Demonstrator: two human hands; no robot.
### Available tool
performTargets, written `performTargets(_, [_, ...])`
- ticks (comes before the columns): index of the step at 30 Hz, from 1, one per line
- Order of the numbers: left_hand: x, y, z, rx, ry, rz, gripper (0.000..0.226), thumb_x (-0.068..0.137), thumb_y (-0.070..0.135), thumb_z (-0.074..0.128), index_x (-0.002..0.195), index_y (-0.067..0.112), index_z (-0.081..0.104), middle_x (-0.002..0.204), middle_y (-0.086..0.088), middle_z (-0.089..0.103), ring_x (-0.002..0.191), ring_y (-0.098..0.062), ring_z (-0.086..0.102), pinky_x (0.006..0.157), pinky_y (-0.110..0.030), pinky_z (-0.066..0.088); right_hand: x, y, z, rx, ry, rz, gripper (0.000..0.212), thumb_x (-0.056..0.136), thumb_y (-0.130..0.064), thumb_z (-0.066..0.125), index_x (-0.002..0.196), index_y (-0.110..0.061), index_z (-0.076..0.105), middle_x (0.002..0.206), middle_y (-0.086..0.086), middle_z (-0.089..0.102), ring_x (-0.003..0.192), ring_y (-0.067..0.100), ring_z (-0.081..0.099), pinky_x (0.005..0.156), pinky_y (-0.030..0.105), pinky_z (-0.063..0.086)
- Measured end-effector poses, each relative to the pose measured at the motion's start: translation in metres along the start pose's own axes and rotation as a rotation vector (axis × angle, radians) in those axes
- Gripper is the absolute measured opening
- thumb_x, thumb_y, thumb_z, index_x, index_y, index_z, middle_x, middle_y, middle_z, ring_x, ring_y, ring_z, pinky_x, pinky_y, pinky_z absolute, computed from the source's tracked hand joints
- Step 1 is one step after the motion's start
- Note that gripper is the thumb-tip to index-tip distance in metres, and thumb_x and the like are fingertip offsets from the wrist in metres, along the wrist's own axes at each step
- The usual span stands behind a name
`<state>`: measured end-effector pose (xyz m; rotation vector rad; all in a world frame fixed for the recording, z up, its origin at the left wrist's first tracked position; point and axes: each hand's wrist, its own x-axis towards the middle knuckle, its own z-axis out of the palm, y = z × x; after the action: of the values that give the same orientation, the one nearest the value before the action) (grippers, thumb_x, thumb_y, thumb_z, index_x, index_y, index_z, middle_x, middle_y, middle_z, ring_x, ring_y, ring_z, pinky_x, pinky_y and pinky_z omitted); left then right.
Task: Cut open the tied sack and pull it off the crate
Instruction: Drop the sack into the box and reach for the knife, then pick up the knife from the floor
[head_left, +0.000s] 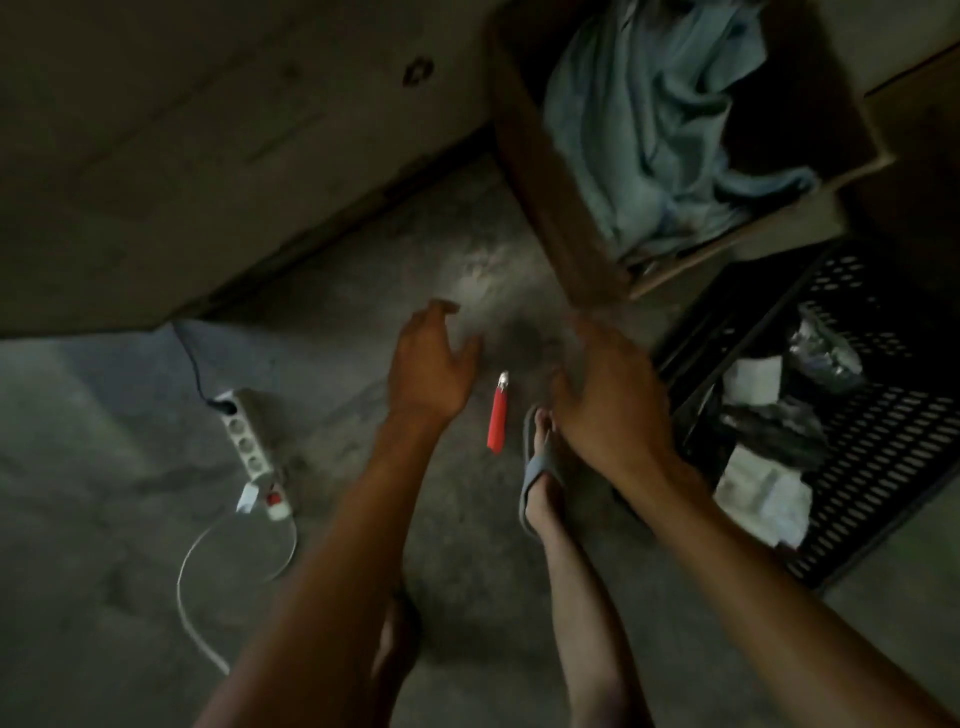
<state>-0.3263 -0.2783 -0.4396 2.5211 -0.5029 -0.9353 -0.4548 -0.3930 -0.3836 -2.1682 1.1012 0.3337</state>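
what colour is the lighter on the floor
Red with a silver top, lighter, seen in the head view.

Dim, motion-smeared view; much of it I can't resolve.

My right hand (605, 395) is blurred at the fingers, so I can't tell their pose, and it covers the toes of my sandalled foot (540, 467). The black crate (878, 441) runs off the right edge; its contents are unreadable. The cardboard box (545, 171) with blue cloth (649, 119) is cut by the top edge.
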Motion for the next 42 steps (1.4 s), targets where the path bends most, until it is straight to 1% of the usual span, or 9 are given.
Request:
performTargets(4, [-0.055, -0.121, 0.027, 0.112, -0.14, -0.213, 0.047, 0.091, 0.029, 0.063, 0.135, 0.017, 0.054, 0.134, -0.013, 0.061, 0.111, -0.035, 0.064, 0.094, -0.04, 0.053, -0.036, 0.004, 0.119, -0.131, -0.271, 0.205, 0.038, 0.082, -0.036, 0.053, 0.117, -0.022, 0.062, 0.11, 0.01, 0.069, 0.11, 0.033, 0.063, 0.092, 0.042, 0.053])
performTargets(7, [-0.064, -0.214, 0.069, 0.208, -0.181, -0.21, 0.056, 0.09, 0.025, 0.065, 0.143, 0.015, 0.048, 0.153, -0.013, 0.046, 0.136, -0.034, 0.047, 0.107, -0.041, 0.043, -0.029, 0.021, 0.2, -0.204, -0.347, 0.289, 0.039, 0.093, -0.034, 0.056, 0.128, -0.016, 0.058, 0.132, 0.009, 0.06, 0.127, 0.029, 0.053, 0.102, 0.036, 0.042])
performTargets(13, [-0.014, -0.363, 0.177, 0.306, -0.1, -0.147, 0.088, 0.09, 0.028, 0.065, 0.16, 0.014, 0.015, 0.168, -0.017, 0.0, 0.156, -0.033, -0.004, 0.126, -0.044, 0.011, 0.041, 0.081, 0.36, -0.237, -0.205, 0.466, 0.048, 0.092, -0.034, 0.063, 0.132, -0.008, 0.056, 0.131, 0.015, 0.061, 0.127, 0.032, 0.053, 0.099, 0.037, 0.043])
performTargets(18, [0.038, -0.409, 0.235, 0.244, 0.017, -0.119, 0.093, 0.087, 0.043, 0.058, 0.161, 0.02, 0.007, 0.167, -0.02, -0.007, 0.155, -0.035, -0.009, 0.125, -0.049, 0.006, 0.074, 0.106, 0.437, -0.228, 0.02, 0.614, 0.072, 0.087, -0.04, 0.068, 0.142, -0.005, 0.038, 0.143, 0.019, 0.044, 0.133, 0.034, 0.044, 0.108, 0.038, 0.035])
performTargets(23, [0.036, -0.413, 0.237, 0.2, 0.02, -0.114, 0.092, 0.088, 0.04, 0.058, 0.161, 0.019, 0.007, 0.167, -0.02, -0.008, 0.155, -0.036, -0.009, 0.126, -0.047, 0.006, 0.066, 0.099, 0.46, -0.189, 0.063, 0.584, 0.053, 0.09, -0.024, 0.067, 0.135, -0.008, 0.044, 0.137, 0.014, 0.051, 0.126, 0.031, 0.054, 0.097, 0.036, 0.044])
performTargets(31, [-0.044, -0.344, 0.096, 0.152, -0.163, -0.224, 0.084, 0.092, 0.034, 0.062, 0.159, 0.011, 0.018, 0.168, -0.02, 0.002, 0.156, -0.034, 0.0, 0.125, -0.042, 0.018, -0.015, -0.012, 0.342, -0.117, -0.146, 0.362, 0.039, 0.091, -0.026, 0.065, 0.127, -0.012, 0.058, 0.129, 0.012, 0.063, 0.123, 0.029, 0.057, 0.099, 0.033, 0.043])
performTargets(37, [-0.147, -0.211, -0.093, 0.036, -0.073, -0.293, 0.077, 0.091, 0.034, 0.064, 0.156, 0.011, 0.028, 0.166, -0.019, 0.019, 0.154, -0.033, 0.016, 0.121, -0.042, 0.028, -0.096, -0.141, 0.138, -0.086, -0.269, 0.126, 0.036, 0.09, -0.026, 0.065, 0.124, -0.012, 0.064, 0.119, 0.009, 0.071, 0.114, 0.028, 0.065, 0.095, 0.032, 0.048])
performTargets(40, [-0.194, -0.128, -0.189, -0.041, -0.033, -0.288, 0.07, 0.092, 0.031, 0.062, 0.152, 0.011, 0.033, 0.154, -0.02, 0.042, 0.142, -0.035, 0.038, 0.113, -0.042, 0.036, -0.121, -0.202, 0.031, -0.033, -0.35, 0.064, 0.032, 0.093, -0.02, 0.06, 0.124, -0.013, 0.065, 0.114, 0.01, 0.073, 0.108, 0.029, 0.067, 0.09, 0.032, 0.05])
performTargets(42, [-0.22, -0.074, -0.248, -0.093, 0.007, -0.309, 0.064, 0.094, 0.031, 0.061, 0.15, 0.015, 0.035, 0.141, -0.021, 0.055, 0.132, -0.036, 0.049, 0.105, -0.044, 0.043, -0.133, -0.24, -0.034, 0.008, -0.391, 0.045, 0.026, 0.092, -0.018, 0.057, 0.116, -0.016, 0.069, 0.104, 0.012, 0.075, 0.098, 0.034, 0.071, 0.09, 0.042, 0.055])
